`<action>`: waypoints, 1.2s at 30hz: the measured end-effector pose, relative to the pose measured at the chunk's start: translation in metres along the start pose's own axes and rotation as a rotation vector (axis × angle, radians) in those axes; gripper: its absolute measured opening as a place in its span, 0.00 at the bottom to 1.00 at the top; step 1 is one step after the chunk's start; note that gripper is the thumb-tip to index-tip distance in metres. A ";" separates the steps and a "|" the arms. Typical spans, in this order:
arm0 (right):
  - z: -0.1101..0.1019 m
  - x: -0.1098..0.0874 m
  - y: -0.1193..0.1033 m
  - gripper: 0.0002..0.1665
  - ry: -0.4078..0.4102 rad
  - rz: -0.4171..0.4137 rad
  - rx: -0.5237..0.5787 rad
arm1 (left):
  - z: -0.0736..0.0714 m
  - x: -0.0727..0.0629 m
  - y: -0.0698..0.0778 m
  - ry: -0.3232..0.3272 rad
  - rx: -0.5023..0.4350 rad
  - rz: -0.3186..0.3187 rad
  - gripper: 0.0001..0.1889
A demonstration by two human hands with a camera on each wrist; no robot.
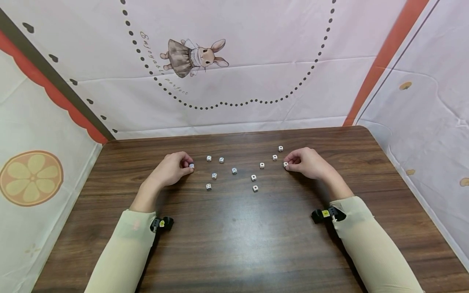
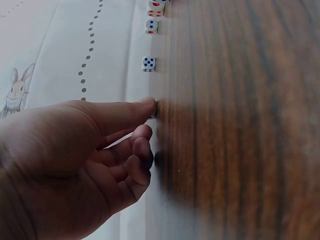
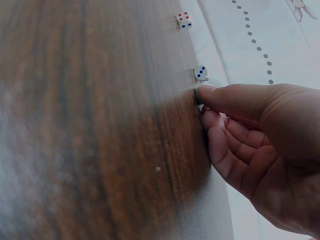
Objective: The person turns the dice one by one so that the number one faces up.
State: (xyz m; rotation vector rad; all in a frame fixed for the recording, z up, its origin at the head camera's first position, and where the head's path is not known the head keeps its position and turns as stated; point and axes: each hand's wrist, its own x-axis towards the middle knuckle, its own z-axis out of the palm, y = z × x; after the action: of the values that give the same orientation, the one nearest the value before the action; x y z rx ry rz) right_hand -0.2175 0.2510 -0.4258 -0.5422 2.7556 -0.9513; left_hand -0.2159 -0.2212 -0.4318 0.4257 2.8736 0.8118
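left hand point(image 1: 170, 169) pinching one white die point(image 1: 191, 166), fingers narrow around it | right hand point(image 1: 309, 162) pinching a second white die point(image 1: 285, 165) at its fingertips | ten loose dice point(image 1: 234, 171) lying between both hands' fingertips, one sitting just inward of the right fingers | brown table point(image 1: 234, 244) spreading below the fingers

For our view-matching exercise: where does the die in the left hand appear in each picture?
Head: the die is slightly left of centre, in the left hand.
Left wrist: near the centre, mostly hidden by the thumb.
Right wrist: not in it.
Shared landmark: the printed rabbit, in all three.
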 end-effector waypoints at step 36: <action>0.001 0.001 0.002 0.07 -0.003 0.009 -0.001 | 0.000 -0.001 0.008 0.026 0.009 0.019 0.04</action>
State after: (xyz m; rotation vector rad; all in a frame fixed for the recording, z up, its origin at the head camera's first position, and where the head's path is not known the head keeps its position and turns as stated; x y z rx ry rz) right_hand -0.2186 0.2518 -0.4274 -0.5311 2.7538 -0.9464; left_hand -0.2132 -0.2153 -0.4276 0.4471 2.9026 0.8136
